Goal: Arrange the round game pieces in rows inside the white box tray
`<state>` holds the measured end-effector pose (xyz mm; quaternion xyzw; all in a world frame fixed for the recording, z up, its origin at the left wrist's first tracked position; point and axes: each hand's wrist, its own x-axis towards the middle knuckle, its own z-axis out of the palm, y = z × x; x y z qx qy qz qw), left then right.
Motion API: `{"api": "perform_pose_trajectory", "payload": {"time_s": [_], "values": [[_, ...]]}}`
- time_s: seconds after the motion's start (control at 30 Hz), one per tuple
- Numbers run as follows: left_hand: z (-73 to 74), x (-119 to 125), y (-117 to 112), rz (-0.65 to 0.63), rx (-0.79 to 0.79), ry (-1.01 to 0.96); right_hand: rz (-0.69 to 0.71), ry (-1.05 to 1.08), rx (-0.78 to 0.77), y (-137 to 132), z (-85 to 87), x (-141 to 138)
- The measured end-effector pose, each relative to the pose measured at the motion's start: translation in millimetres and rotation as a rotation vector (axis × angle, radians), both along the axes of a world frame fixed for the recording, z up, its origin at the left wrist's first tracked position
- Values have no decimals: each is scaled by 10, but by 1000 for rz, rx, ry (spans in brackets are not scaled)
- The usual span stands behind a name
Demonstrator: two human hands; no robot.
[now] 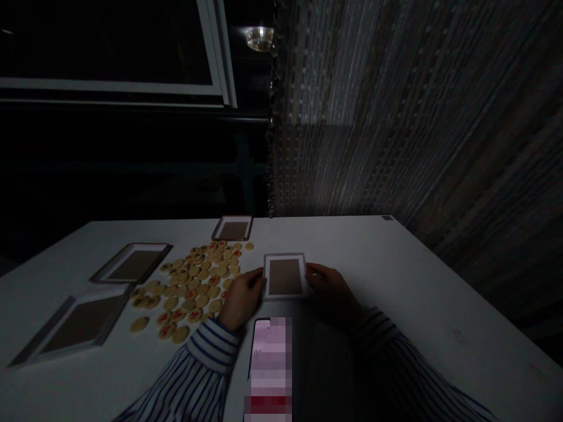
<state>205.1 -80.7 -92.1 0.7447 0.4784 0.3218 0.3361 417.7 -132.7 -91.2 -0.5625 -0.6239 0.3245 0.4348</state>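
Observation:
Between my hands is a small white-rimmed rectangular piece (285,276) with a brown middle; whether it is a frame or a shallow tray I cannot tell. My left hand (243,296) grips its left edge, thumb and fingers closed. At the opposite edge my right hand (334,287) pinches the side, its lower part dark in shadow. Round wooden Chinese chess pieces (192,287) with red or black characters lie heaped loosely just left of my left hand. A lit phone (269,363) lies below the rectangular piece, between my forearms, its screen partly pixelated.
Similar rectangular pieces lie about: one at the back (233,228), one at the left (132,263), and a larger one (79,322) at the front left. All rest on a white table (422,305). Behind it hangs a string curtain (343,117) beside a dark window frame (215,53).

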Motion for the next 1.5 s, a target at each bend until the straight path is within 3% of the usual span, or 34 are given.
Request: {"api": "perform_pose_trajectory", "payload": {"time_s": [0.2, 0.7, 0.87, 1.17, 1.5], "values": [[25, 5, -23, -10, 13, 56, -9, -49, -3, -26, 53, -14], [-12, -2, -57, 33, 35, 79, -141, -228, -1, -10, -9, 18], [30, 11, -120, 26, 46, 152, -129, -278, 10, -29, 5, 12], [-21, 22, -99, 33, 82, 226, -119, -323, 41, -60, 7, -3], [-37, 35, -99, 15, 77, 176, -129, -363, 13, -58, 40, 1]]}}
